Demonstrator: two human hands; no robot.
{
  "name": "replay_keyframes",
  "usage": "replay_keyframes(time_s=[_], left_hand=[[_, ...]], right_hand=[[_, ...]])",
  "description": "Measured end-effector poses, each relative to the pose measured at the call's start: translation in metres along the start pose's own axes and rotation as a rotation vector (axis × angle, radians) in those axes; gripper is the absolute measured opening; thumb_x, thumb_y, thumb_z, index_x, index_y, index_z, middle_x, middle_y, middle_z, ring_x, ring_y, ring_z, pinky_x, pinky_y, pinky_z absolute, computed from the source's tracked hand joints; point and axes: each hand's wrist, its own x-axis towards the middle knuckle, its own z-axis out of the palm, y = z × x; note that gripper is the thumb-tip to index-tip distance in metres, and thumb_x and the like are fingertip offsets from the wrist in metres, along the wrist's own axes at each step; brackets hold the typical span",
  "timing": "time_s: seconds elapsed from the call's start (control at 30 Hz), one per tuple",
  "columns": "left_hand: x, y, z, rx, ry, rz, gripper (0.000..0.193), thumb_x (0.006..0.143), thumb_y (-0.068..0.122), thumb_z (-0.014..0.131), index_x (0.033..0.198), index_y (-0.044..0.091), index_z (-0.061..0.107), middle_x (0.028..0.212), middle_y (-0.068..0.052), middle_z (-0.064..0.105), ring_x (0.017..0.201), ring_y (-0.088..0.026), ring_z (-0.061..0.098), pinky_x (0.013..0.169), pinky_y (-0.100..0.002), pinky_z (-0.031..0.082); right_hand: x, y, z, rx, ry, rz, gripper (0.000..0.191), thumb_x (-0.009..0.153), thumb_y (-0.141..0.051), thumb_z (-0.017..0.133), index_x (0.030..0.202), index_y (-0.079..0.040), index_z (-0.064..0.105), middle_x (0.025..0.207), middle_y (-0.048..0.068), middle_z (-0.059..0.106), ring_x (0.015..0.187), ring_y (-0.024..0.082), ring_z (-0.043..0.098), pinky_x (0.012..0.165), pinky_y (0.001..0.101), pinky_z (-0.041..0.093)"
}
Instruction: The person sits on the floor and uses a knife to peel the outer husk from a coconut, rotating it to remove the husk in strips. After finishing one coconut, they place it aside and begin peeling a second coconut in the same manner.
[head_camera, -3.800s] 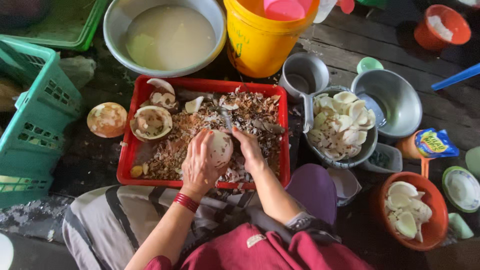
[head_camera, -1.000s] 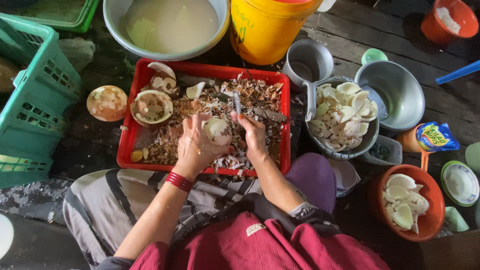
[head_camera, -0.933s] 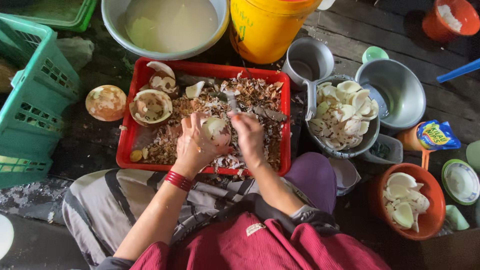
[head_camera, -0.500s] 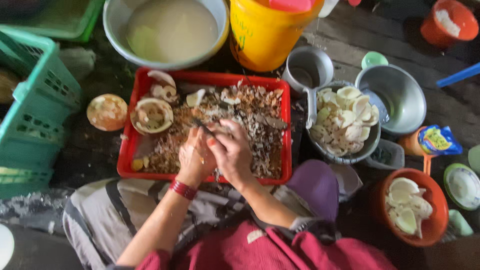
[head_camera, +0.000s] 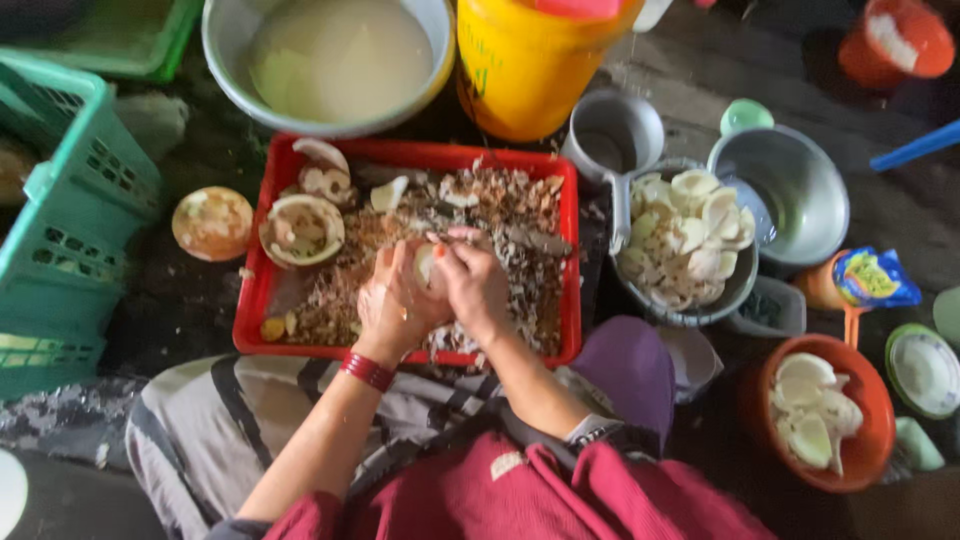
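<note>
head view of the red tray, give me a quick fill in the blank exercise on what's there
1. Both hands, left hand and right hand, close around a pale round piece over a tray coloured ____.
2. The left wrist wears a red ____.
3. The yellow bucket stands on the tray's ____ side.
4. The metal bowl of white pieces sits to the tray's ____.

Missing words: red; bracelet; far; right

A dark plank floor (head_camera: 700, 70) carries a red tray (head_camera: 570, 250), yellow bucket (head_camera: 530, 70), bowls and green crates (head_camera: 70, 220).
</note>
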Motion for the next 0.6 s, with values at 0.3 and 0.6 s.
replay_keyframes(time_s=[0.3,0.6], left_hand=[[-0.011,0.013,-0.014,0.313,0.015,0.347,0.084,0.060,0.009,0.085,0.138,0.020,0.057,0.142,-0.018,0.051,0.130,-0.043,0.050,0.089,-0.045,0.055],[-0.022,-0.017,0.000,-0.143,0.051,0.017,0.098,0.054,0.025,0.096,0.135,0.008,0.044,0.130,-0.019,0.050,0.119,-0.039,0.057,0.097,-0.048,0.053]], right_hand=[[0.038,0.076,-0.004,0.639,-0.129,0.297,0.030,0.096,-0.032,0.068,0.107,-0.006,0.079,0.114,0.005,0.080,0.107,0.014,0.074,0.102,0.0275,0.054],[0.019,0.057,-0.009,0.617,-0.181,0.166,0.030,0.096,-0.032,0.064,0.113,-0.013,0.079,0.114,0.007,0.079,0.108,0.023,0.071,0.106,0.0458,0.052]])
